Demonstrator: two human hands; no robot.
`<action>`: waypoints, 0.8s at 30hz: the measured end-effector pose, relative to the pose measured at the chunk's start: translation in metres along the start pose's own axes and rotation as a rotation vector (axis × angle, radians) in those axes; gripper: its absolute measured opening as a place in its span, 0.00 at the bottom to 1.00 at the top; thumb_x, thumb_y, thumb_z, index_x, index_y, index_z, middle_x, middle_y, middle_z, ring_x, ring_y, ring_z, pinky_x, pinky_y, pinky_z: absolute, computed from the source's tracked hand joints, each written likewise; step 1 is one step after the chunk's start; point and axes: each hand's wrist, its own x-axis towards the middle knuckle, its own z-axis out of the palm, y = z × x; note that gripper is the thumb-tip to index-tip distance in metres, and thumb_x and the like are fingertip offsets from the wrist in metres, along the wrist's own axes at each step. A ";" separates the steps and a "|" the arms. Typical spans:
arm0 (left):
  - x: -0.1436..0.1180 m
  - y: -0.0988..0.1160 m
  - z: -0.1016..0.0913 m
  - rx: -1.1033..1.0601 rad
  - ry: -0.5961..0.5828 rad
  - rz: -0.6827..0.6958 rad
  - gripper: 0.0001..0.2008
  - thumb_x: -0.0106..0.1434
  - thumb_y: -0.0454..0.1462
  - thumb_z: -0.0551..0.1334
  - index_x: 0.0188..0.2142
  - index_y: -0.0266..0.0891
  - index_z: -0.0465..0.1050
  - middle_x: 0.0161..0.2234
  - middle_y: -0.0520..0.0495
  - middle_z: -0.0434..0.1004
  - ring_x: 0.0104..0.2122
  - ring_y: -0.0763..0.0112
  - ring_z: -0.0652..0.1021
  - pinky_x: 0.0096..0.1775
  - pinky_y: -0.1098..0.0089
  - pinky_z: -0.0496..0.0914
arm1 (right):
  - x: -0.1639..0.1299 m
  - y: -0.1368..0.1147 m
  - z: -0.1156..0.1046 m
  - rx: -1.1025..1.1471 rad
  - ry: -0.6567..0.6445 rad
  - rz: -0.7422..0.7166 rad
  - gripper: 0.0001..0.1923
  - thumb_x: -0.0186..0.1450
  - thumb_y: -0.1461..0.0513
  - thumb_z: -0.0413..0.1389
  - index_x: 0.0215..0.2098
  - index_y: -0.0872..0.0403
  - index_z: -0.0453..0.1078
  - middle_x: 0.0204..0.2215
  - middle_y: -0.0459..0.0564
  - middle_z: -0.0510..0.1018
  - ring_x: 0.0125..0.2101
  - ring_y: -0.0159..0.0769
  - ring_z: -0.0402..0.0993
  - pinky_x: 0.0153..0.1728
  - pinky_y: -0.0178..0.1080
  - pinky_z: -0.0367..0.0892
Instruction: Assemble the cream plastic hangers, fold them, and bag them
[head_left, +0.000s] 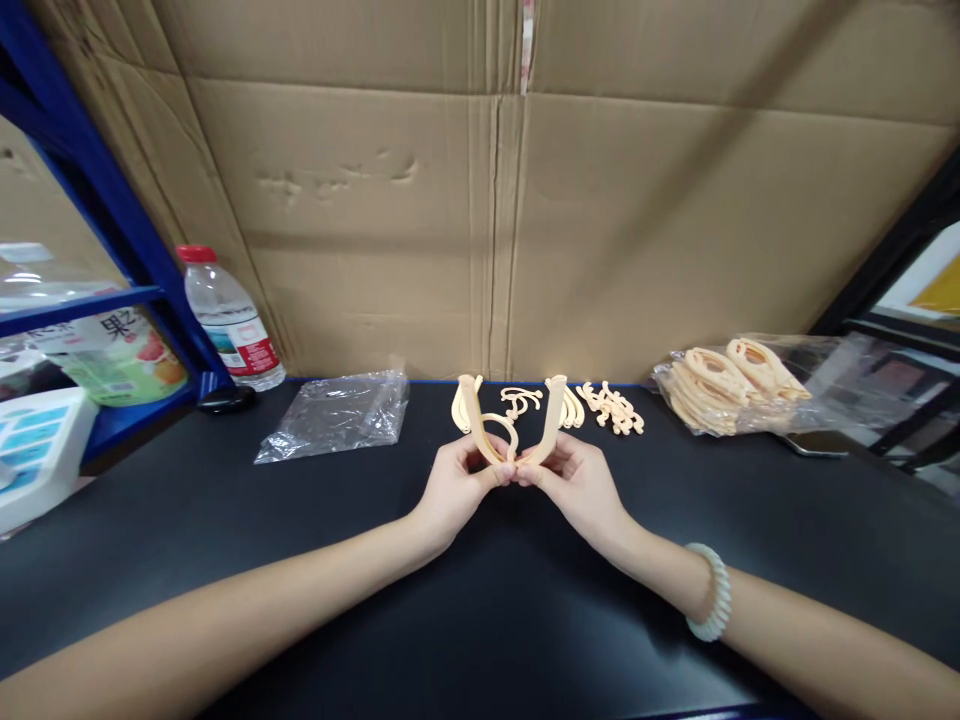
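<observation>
Above the middle of the black table, my left hand point(458, 486) pinches a beige curved piece point(475, 425) near its lower end. A rounded loop of the same colour shows beside it. My right hand point(574, 487) grips a matching curved piece point(553, 421). The two pieces rise like a U, their lower ends meeting at my fingertips; I cannot tell whether they are joined. Behind them lie flat curved parts point(574, 410), thin curly parts point(517, 401) and a small heap of knobbly beige parts point(613, 407).
A crumpled clear plastic bag point(334, 415) lies to the left, near a red-capped water bottle point(234, 325) and a black mouse-like object point(226, 401). On the right, a clear bag holds several beige parts point(716, 385). Cardboard point(360, 220) walls off the table's back.
</observation>
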 end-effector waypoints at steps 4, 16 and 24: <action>0.001 0.000 0.001 0.017 -0.012 -0.014 0.10 0.51 0.37 0.70 0.30 0.35 0.72 0.28 0.49 0.75 0.30 0.69 0.75 0.35 0.69 0.70 | 0.001 0.000 0.001 0.068 0.029 0.050 0.14 0.50 0.57 0.68 0.27 0.54 0.69 0.26 0.45 0.76 0.26 0.34 0.75 0.30 0.38 0.74; 0.014 0.012 -0.025 -0.105 0.095 -0.148 0.15 0.49 0.35 0.71 0.33 0.37 0.67 0.27 0.53 0.71 0.27 0.77 0.73 0.29 0.77 0.70 | 0.037 -0.026 -0.092 -0.228 -0.248 0.009 0.12 0.51 0.59 0.67 0.29 0.56 0.72 0.25 0.46 0.75 0.25 0.32 0.74 0.28 0.36 0.72; 0.026 0.013 -0.039 -0.070 0.210 -0.229 0.14 0.50 0.33 0.69 0.36 0.35 0.71 0.33 0.49 0.75 0.29 0.76 0.75 0.30 0.76 0.72 | 0.040 -0.036 -0.105 -0.879 -0.483 -0.190 0.08 0.58 0.59 0.61 0.26 0.55 0.71 0.26 0.47 0.76 0.27 0.33 0.72 0.27 0.34 0.67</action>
